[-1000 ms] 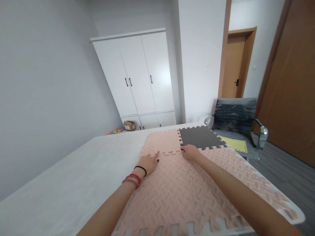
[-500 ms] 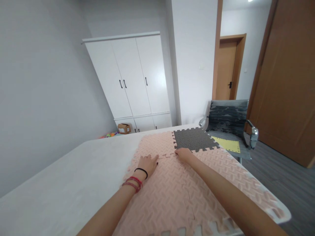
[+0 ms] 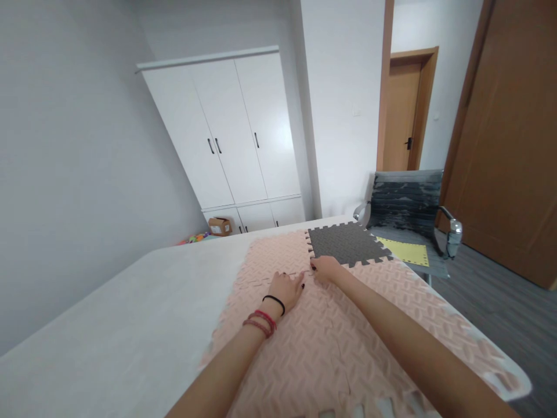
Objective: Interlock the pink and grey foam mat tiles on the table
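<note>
Pink foam mat tiles with jigsaw edges lie on a white table point(image 3: 108, 307). My left hand point(image 3: 286, 288) rests palm down on the near pink tile point(image 3: 291, 360), fingers stretched toward the seam with the far pink tile point(image 3: 276, 252). At that seam's right end, my right hand point(image 3: 325, 270) has its fingers curled and pinched on the pink tile edge. It sits by the corner of the dark grey foam tile point(image 3: 346, 244). Another pink tile point(image 3: 413, 299) lies under my right forearm. Gaps show along the seam between the near and far pink tiles.
A chair point(image 3: 404, 203) with a yellow perforated sheet point(image 3: 404, 251) on its seat stands beyond the table's right side. Behind the table are a white cabinet point(image 3: 226, 133), a cardboard box point(image 3: 220, 226) and colourful small items point(image 3: 195, 238). A wooden door point(image 3: 513, 145) is at right.
My left hand has slid right along the seam, closer to my right hand. My right hand stays at the corner where the tiles meet. The view has shifted slightly.
</note>
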Motion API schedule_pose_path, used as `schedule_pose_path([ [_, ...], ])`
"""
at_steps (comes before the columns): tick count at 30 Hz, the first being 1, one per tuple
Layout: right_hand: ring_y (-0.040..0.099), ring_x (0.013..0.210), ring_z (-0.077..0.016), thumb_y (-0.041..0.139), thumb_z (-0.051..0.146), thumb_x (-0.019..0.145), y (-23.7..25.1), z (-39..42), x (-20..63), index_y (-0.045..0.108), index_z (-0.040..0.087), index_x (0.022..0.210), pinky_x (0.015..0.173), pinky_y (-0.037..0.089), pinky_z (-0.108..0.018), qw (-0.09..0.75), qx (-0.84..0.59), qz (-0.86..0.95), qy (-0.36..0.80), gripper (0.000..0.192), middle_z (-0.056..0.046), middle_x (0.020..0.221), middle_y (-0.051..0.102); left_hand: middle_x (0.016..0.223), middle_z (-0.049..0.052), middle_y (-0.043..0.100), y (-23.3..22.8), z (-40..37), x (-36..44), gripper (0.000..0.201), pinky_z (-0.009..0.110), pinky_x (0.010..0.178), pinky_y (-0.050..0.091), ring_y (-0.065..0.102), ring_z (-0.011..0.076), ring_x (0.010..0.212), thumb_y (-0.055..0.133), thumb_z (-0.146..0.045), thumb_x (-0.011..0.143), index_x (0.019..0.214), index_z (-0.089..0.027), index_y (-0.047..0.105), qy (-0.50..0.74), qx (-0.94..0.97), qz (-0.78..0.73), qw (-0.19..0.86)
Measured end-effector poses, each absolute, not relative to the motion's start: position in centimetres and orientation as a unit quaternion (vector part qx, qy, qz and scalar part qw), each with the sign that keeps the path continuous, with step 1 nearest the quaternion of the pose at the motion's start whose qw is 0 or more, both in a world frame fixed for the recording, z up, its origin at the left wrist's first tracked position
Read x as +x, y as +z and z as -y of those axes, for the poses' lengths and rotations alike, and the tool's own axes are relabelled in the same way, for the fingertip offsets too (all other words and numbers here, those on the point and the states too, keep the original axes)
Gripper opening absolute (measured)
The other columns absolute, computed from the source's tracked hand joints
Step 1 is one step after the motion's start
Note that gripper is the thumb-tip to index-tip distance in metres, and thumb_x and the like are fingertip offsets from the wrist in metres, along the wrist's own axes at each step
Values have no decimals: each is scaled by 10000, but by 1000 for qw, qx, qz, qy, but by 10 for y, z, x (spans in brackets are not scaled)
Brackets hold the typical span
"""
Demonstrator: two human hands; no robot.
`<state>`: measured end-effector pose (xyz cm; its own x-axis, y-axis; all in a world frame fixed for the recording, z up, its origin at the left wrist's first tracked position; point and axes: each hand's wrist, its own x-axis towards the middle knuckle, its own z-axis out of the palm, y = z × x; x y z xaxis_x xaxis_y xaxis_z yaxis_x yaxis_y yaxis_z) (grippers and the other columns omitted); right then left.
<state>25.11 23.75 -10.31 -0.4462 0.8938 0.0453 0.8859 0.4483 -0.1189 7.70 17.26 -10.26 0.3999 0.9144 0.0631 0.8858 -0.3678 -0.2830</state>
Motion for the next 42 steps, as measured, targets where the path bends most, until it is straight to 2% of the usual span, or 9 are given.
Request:
schedule_pose_path([
  [7, 523, 1176, -167, 370, 254, 866, -121, -228, 277, 505, 232, 1304, 957, 402, -276, 101, -476, 870, 76, 458, -41, 1312, 561, 1094, 69, 600, -100, -168, 90, 442, 439, 857, 498, 598, 186, 948, 490, -456, 886, 1232, -181, 490, 63, -812, 566, 128],
  [11, 501, 1201, -210, 421, 278, 843, -119, -239, 279, 511, 235, 1291, 977, 393, -348, 117, -489, 862, 68, 459, -59, 1369, 505, 1076, 65, 604, -97, -168, 96, 423, 422, 836, 508, 602, 178, 927, 499, -445, 884, 1209, -173, 504, 70, -810, 567, 132],
  [15, 389, 1299, -243, 424, 280, 844, -115, -256, 267, 440, 208, 1344, 1024, 331, -444, 139, -507, 849, 50, 505, -97, 1468, 365, 1047, 59, 611, -93, -166, 96, 417, 399, 803, 521, 608, 167, 892, 497, -443, 886, 1202, -171, 507, 76, -811, 563, 138],
  [18, 350, 1323, -229, 421, 308, 855, -118, -265, 252, 450, 212, 1324, 1042, 288, -481, 142, -502, 852, 47, 479, -104, 1439, 409, 1012, 51, 618, -92, -166, 93, 403, 390, 789, 523, 611, 160, 865, 493, -446, 888, 1178, -168, 521, 77, -818, 553, 138],
  [24, 441, 1242, -242, 316, 314, 906, -140, -270, 234, 528, 173, 1208, 1031, 243, -546, 139, -508, 849, 44, 395, -144, 1300, 545, 1020, 55, 617, -96, -173, 86, 424, 405, 810, 514, 609, 168, 887, 479, -461, 890, 1196, -169, 509, 67, -825, 547, 127],
  [29, 410, 1270, -224, 312, 321, 910, -142, -271, 237, 490, 184, 1251, 1029, 262, -491, 126, -500, 856, 34, 408, -126, 1358, 498, 1015, 55, 617, -98, -173, 87, 418, 413, 824, 506, 606, 171, 894, 475, -464, 891, 1180, -165, 515, 61, -822, 552, 124],
  [34, 515, 1148, -239, 390, 312, 877, -130, -279, 236, 588, 183, 1103, 986, 308, -435, 113, -501, 858, 16, 327, -130, 1215, 601, 1012, 56, 616, -98, -166, 96, 435, 417, 825, 505, 606, 174, 892, 477, -448, 893, 1226, -169, 485, 69, -815, 559, 133],
  [39, 393, 1275, -259, 364, 308, 889, -130, -288, 223, 463, 142, 1292, 1011, 280, -471, 126, -547, 828, -3, 448, -180, 1391, 443, 1012, 54, 615, -92, -169, 96, 428, 404, 806, 512, 607, 169, 879, 485, -447, 890, 1216, -170, 493, 83, -818, 554, 135],
  [42, 427, 1246, -272, 301, 330, 913, -133, -293, 216, 486, 108, 1275, 1008, 278, -500, 120, -568, 815, -4, 463, -208, 1336, 492, 1001, 51, 616, -89, -173, 91, 415, 402, 808, 507, 604, 166, 876, 476, -467, 889, 1172, -167, 520, 81, -827, 542, 129],
])
